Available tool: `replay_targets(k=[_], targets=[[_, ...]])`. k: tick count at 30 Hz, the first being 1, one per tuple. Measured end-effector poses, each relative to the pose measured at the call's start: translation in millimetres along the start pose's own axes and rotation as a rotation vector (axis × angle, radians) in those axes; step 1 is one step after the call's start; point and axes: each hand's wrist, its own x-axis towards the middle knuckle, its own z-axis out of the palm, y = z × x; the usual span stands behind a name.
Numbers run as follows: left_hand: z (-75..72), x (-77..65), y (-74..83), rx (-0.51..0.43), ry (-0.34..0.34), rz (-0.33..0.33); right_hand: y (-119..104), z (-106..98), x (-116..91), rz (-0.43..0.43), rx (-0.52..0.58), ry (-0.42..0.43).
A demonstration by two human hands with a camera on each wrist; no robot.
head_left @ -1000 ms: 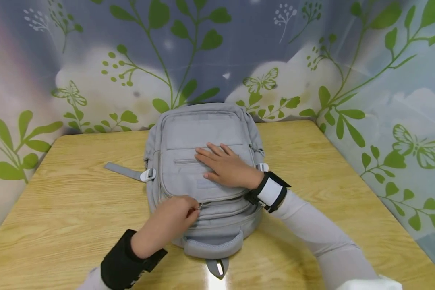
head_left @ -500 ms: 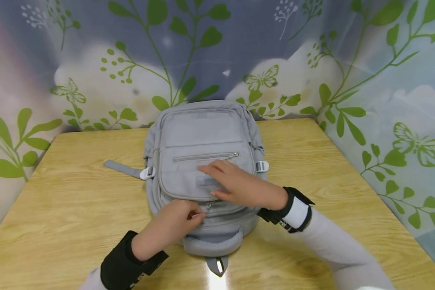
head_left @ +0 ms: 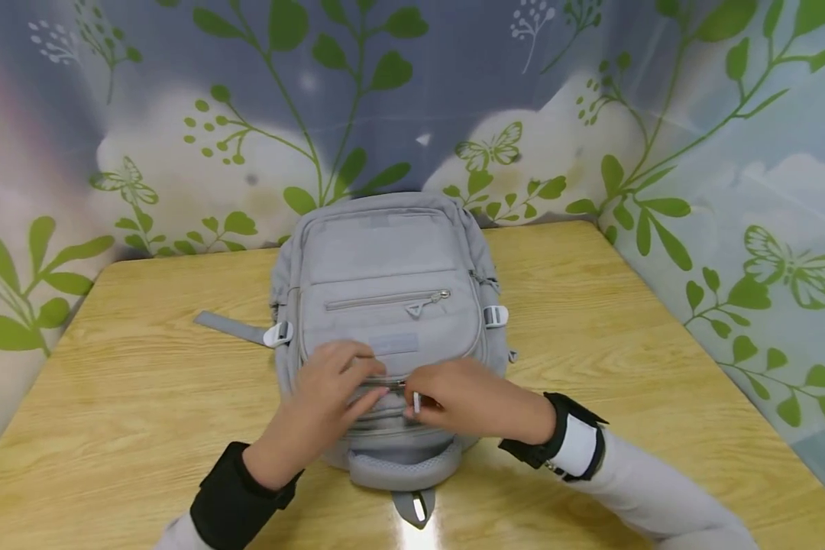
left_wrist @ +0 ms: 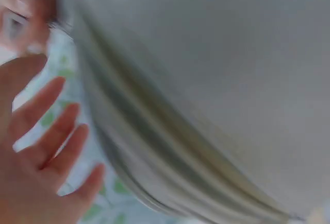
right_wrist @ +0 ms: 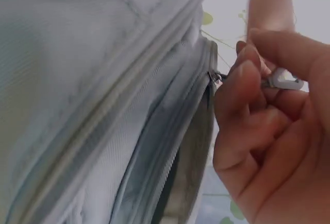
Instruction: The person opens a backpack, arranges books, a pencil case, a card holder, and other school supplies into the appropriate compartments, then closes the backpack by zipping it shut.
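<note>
A grey backpack (head_left: 385,252) lies on the table, its padded top handle (head_left: 406,467) toward me. My right hand (head_left: 470,397) pinches the zipper pull (right_wrist: 286,80) of a compartment near the handle end. Part of this zipper (right_wrist: 170,157) stands unzipped behind the slider (right_wrist: 214,76), with a dark gap between its edges. Just left of the pull is my left hand (head_left: 326,389), its fingers loosely extended over the bag. In the left wrist view those fingers (left_wrist: 62,131) are spread and grip nothing; whether they touch the fabric I cannot tell.
The wooden table (head_left: 144,397) runs around the bag. A grey strap (head_left: 230,327) with a white buckle (head_left: 278,334) sticks out left, and another white buckle (head_left: 496,316) is on the right. A front pocket zipper (head_left: 385,299) is closed. Patterned curtain (head_left: 399,99) stands behind.
My right hand has left the bag's front panel and come down to pinch the zipper pull. My left hand, earlier at that pull, has let go and shifted slightly up and left, fingers loosened.
</note>
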Motion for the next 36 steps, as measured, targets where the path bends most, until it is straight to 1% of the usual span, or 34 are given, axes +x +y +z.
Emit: replay_targets(k=[1,2,3,5,7,11,14,19,21,23,26,28,30,32,34,36], targets=[[1.5,-1.4,-5.5,0.068,0.023,0.005,1,-1,-3,0.007,0.031,0.000],[2.9,-3.0,-10.9,0.111,0.017,-0.006,2,-2,-5,0.008,0.059,-0.002],[3.9,-4.7,-15.5,0.140,-0.007,-0.020,3,-3,-7,0.013,0.083,-0.006],[6.2,-7.5,-22.1,0.169,-0.065,-0.038,6,-4,-11,0.012,0.111,-0.005],[8.6,-9.7,-26.1,0.202,-0.103,-0.039,8,-5,-13,0.021,0.119,0.001],[12.2,-10.3,-28.5,0.246,-0.119,-0.024,16,-8,-21,0.074,0.113,-0.001],[12.9,-10.3,-28.6,0.230,-0.128,-0.040,25,-14,-30,0.127,0.064,0.014],[10.7,-12.4,-29.6,0.146,-0.160,-0.084,50,-24,-47,0.221,-0.100,0.132],[9.6,-13.2,-30.2,0.120,-0.161,-0.090,63,-28,-52,0.275,-0.149,0.170],[8.9,-13.9,-30.6,0.102,-0.158,-0.089,75,-31,-55,0.341,-0.173,0.191],[7.4,-14.0,-30.8,0.085,-0.159,-0.089,94,-33,-51,0.430,-0.178,0.204],[6.9,-14.0,-31.3,0.076,-0.169,-0.090,105,-31,-44,0.468,-0.174,0.221],[6.2,-14.0,-31.5,0.071,-0.182,-0.094,116,-28,-33,0.492,-0.186,0.249],[5.9,-14.1,-31.5,0.069,-0.192,-0.094,126,-25,-20,0.521,-0.195,0.296],[5.9,-14.0,-31.3,0.069,-0.196,-0.094,137,-21,-7,0.565,-0.196,0.339],[6.2,-13.9,-30.6,0.070,-0.201,-0.092,146,-17,5,0.610,-0.184,0.361]])
